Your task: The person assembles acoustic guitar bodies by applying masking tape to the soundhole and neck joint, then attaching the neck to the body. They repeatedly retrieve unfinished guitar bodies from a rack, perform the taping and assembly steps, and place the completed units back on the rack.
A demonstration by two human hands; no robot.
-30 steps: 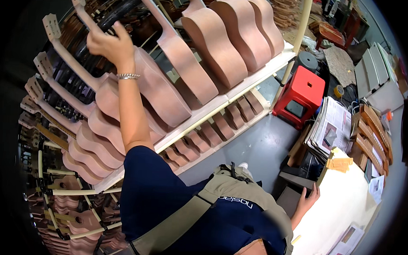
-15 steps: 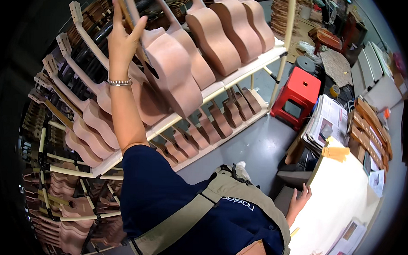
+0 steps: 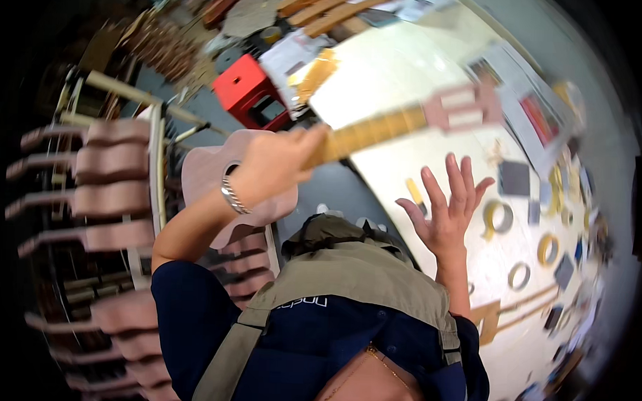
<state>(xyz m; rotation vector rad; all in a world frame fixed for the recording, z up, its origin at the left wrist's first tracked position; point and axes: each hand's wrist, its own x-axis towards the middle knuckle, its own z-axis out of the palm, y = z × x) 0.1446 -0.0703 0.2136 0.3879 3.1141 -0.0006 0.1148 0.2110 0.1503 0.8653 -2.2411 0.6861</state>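
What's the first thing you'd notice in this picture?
A pale unfinished ukulele, held by its neck in the left hand, sweeps across the middle. The right hand is open, fingers spread, over a white table. A bright red stool stands on the floor behind.

An unfinished ukulele (image 3: 251, 180) hung in the air between the rack (image 3: 151, 194) on the left and the worktable (image 3: 438, 98) on the right, its neck reaching over the worktable's near edge. A stool (image 3: 250, 92) stood on the floor behind it. Tape rolls (image 3: 501, 217) lay toward the worktable's right edge.
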